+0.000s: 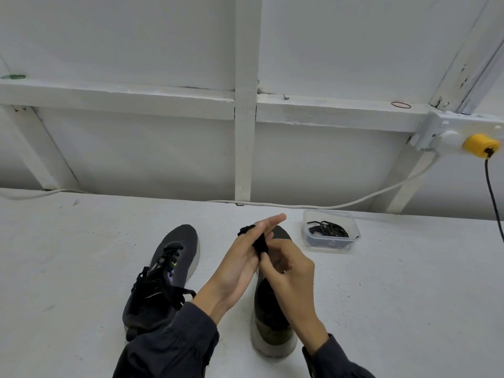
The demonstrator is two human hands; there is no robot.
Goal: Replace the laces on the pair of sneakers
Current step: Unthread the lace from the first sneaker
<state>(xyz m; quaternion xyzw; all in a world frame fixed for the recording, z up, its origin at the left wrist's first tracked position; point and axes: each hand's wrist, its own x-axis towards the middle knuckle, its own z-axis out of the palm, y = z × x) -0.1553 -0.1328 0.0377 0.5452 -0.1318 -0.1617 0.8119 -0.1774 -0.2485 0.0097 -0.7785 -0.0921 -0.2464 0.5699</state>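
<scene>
Two hands share a black lace [260, 242] — left hand [240, 266] fingers straight, carrying it, right hand [289, 271] fingers pinching it; sneaker [174, 249] logo too blurred to read.

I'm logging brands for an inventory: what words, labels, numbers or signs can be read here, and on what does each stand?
No text can be read in this view.
On the left sneaker: a small yellow-green mark, too small to read as a logo or word.
On the right sneaker, black lace, clear container and yellow plug: no print shows.
</scene>
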